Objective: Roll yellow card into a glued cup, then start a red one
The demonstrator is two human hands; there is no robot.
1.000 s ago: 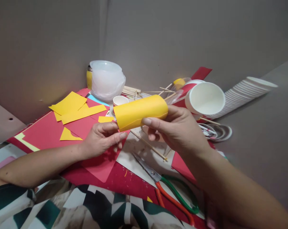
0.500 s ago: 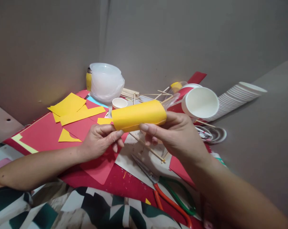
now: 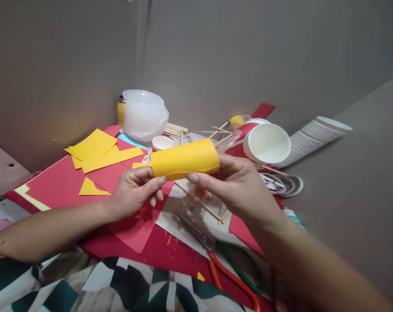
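Observation:
A yellow paper tube is held sideways between my two hands above the table. My left hand pinches its left end, with the thumb on the lower front edge. On its right end, my right hand grips the lower edge, where a lengthwise seam shows; some of its fingers are hidden behind the paper. Below the tube lie a wooden stick and open-looking scissors with one orange and one green handle. Yellow paper pieces rest on red paper sheets to the left.
Behind the hands stand a stack of plastic bowls, a yellow jar, a small paper cup and wooden sticks. To the right are large red-and-white cups, a leaning stack of white cups and a roll of tape.
The tube and my right hand have shifted slightly left in view. Objects on the right also sit a little further left, so the view has moved slightly. Both hands keep their grip.

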